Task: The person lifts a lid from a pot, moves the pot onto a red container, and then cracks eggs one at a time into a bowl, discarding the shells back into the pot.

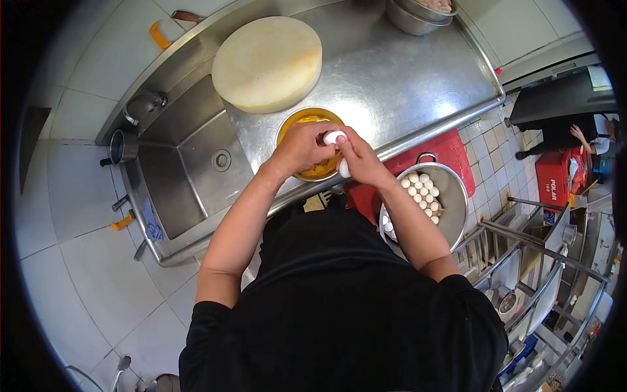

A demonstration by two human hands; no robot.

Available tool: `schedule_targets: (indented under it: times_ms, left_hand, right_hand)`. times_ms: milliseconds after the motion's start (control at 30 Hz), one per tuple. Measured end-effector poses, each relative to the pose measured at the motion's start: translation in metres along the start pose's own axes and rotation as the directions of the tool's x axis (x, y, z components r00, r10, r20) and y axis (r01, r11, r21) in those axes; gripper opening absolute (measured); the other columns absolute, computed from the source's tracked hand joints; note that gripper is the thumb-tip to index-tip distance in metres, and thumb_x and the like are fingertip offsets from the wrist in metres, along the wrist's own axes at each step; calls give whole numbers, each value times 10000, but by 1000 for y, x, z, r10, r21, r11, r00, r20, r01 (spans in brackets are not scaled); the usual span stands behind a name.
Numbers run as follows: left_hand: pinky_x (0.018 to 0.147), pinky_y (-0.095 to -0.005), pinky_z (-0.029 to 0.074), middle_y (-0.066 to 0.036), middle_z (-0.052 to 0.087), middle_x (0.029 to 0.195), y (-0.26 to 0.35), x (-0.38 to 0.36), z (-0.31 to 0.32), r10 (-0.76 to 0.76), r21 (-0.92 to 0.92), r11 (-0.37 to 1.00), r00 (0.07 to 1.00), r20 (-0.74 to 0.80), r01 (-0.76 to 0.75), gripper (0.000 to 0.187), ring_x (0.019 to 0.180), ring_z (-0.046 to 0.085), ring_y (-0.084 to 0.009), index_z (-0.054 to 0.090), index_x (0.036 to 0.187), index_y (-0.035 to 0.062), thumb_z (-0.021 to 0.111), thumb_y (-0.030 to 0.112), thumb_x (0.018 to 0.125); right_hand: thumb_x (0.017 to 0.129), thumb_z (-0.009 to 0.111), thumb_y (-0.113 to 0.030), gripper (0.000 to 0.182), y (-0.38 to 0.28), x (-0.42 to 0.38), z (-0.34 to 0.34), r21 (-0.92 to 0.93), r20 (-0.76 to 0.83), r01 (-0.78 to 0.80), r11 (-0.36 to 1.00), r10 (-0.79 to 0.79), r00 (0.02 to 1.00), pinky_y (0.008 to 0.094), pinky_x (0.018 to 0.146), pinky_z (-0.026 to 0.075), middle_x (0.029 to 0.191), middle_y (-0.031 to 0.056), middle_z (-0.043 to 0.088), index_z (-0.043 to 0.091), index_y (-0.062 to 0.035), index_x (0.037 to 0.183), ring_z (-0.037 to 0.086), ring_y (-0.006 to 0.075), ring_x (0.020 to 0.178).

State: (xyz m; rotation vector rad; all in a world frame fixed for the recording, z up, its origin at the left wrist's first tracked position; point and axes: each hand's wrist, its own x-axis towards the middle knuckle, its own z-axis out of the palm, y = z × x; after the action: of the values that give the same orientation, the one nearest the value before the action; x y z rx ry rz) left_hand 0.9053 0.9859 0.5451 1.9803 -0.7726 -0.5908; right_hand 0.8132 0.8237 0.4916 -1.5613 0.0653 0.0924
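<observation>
My left hand (302, 149) and my right hand (364, 160) meet over a round metal bowl (282, 135) at the counter's front edge. Between them is a white egg (334, 137), with the fingers of both hands closed on it. A second white egg (344, 168) shows lower down, tucked in the fingers of my right hand. Yellow beaten-looking egg (317, 171) fills the bowl below, partly hidden by my hands. By my right forearm, a large metal pot (455, 202) holds many white eggs (424, 191).
A thick round chopping block (268, 64) lies behind the bowl on the steel counter (385, 78). Left of it is a sink (189, 176) with a faucet (145, 106). Stacked metal bowls (410, 21) stand at the back right. Beyond the red surface (450, 157), another person's hand (578, 134) shows.
</observation>
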Motion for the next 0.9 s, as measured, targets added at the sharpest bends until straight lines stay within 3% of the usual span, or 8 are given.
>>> schedule_targets:
  times_ms: [267,333,400,467,567,633,767,900]
  left_hand:
    - [750,-314,550,-159,707,948,-33,-6,-8,113,191,976,993,-46,-102,394,780,683,-225,674,1165,46,681,126,778]
    - [794,-330,559,-169,683,1091,-36,-5,-1,406,306,885,904,-136,-351,448,850,689,-252,635,1211,42,685,101,770]
    - [813,-327,559,-158,675,1123,-34,-6,9,305,244,933,942,-141,-266,445,883,691,-239,620,1223,33,680,91,785]
    - [832,-323,560,-147,667,1155,-37,-6,16,202,178,968,970,-136,-176,443,916,693,-227,605,1234,24,675,80,800]
    - [775,-317,562,-133,661,1076,-51,3,22,-49,-227,974,987,-155,12,438,876,684,-190,584,1239,28,667,81,812]
    - [770,-310,578,-135,640,1050,-72,5,16,-303,-739,666,942,-145,100,408,878,672,-176,551,1222,3,646,75,832]
    - [851,-355,575,-145,629,1025,-70,-2,-9,-365,-982,186,930,-51,19,232,881,650,-236,536,1090,25,547,96,870]
    - [832,-346,573,-121,629,993,-72,0,-11,-353,-989,141,935,-1,52,178,863,644,-221,556,1039,33,571,92,872]
  right_hand:
    - [1033,462,-284,387,-7,6,4,-687,3,104,720,-140,990,437,864,489,1129,228,595,454,-73,1357,605,387,1026]
    - [1023,477,-280,385,-13,8,7,-661,-10,110,742,-155,988,426,852,495,1127,210,602,468,-83,1353,614,358,1012]
    - [1012,492,-275,383,-13,9,7,-637,-32,111,763,-170,985,414,839,501,1125,192,610,481,-92,1349,624,329,999]
    - [964,542,-191,355,-10,8,5,-200,-41,-96,975,89,995,365,829,505,1110,157,617,529,-53,1291,622,248,972]
    - [906,577,-103,321,-14,3,-25,418,-209,-262,870,373,904,318,824,506,1089,114,609,563,-15,1215,601,176,946]
    - [850,534,-52,308,20,-7,-55,543,-267,-100,834,285,921,360,860,511,1097,90,580,585,22,1144,608,222,946]
    - [915,547,-118,331,35,-30,-57,-195,-412,-145,970,53,910,366,849,524,1122,154,598,553,-4,1225,621,260,994]
    - [962,578,-218,372,77,-51,-55,-791,-247,-147,594,-90,965,363,835,520,1178,226,595,540,-22,1276,626,299,1044]
